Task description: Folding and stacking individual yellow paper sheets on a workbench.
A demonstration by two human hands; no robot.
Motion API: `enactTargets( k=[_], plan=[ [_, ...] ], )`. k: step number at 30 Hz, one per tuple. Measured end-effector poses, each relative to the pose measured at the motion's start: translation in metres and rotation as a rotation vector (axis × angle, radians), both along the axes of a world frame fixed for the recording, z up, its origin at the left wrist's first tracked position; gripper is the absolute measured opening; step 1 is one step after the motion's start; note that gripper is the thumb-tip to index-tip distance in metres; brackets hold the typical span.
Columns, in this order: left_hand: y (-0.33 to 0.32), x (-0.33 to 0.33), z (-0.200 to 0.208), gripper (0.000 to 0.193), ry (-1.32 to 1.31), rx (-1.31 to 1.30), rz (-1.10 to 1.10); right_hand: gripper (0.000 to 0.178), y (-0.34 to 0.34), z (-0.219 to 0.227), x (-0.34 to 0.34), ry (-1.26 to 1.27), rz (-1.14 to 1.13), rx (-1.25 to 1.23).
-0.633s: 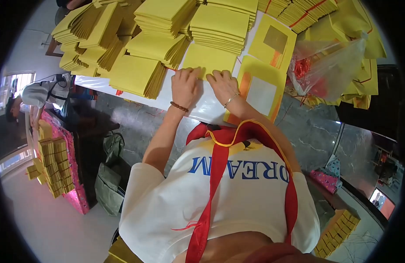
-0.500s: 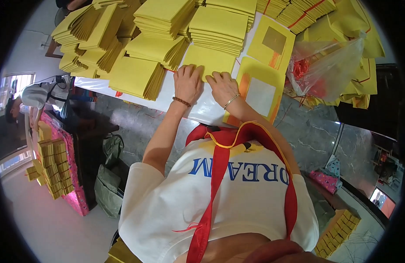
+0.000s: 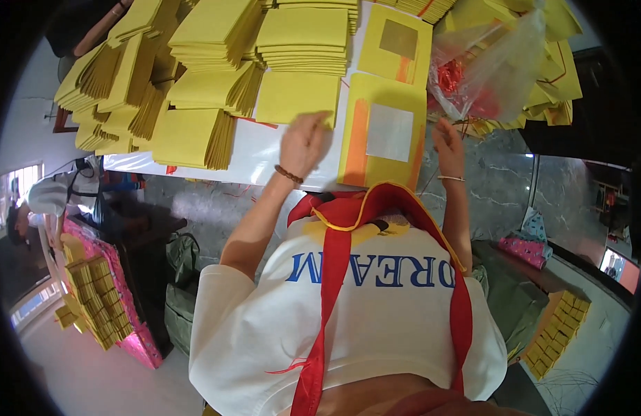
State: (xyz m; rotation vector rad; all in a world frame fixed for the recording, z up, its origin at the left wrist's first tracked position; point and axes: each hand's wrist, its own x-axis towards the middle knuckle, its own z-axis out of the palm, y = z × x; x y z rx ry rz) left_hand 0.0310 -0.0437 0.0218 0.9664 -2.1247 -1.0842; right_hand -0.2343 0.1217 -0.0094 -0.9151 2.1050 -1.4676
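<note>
My left hand [image 3: 303,147] is at the near edge of a small stack of folded yellow paper [image 3: 297,98]. Its fingertips are blurred, so I cannot make out whether they grip anything. Away to the right, my right hand [image 3: 449,147] hovers by the table's side with its fingers loosely bent and apart. No object shows in it. Between the two hands lies a yellow sheet [image 3: 354,132] with an orange strip and a pale rectangle. Close above my right hand hangs a clear plastic bag [image 3: 497,76] with red string-like material [image 3: 451,75] inside.
Several piles of folded yellow paper [image 3: 211,31] cover the far and left table. A second yellow sheet [image 3: 368,41] lies beyond the near one. Loose yellow papers [image 3: 563,62] lie behind the bag. Another person's arm [image 3: 102,31] shows at the far left. Bundles stand on a pink-covered table [image 3: 137,326].
My right hand has left the small stack and moved right, toward the bag. My left hand has stayed at the stack's near edge. The whole view has shifted a little.
</note>
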Motion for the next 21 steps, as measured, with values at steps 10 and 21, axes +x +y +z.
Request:
enactTargets(
  k=[10, 21],
  plan=[
    [0.063, -0.024, -0.052, 0.055, 0.048, 0.249, 0.082, 0.041, 0.014, -0.035, 0.029, -0.336, 0.062, -0.010],
    [0.062, -0.042, -0.061, 0.051, 0.003, 0.143, 0.269, 0.045, 0.011, -0.035, 0.018, -0.058, 0.228, 0.127]
  ],
)
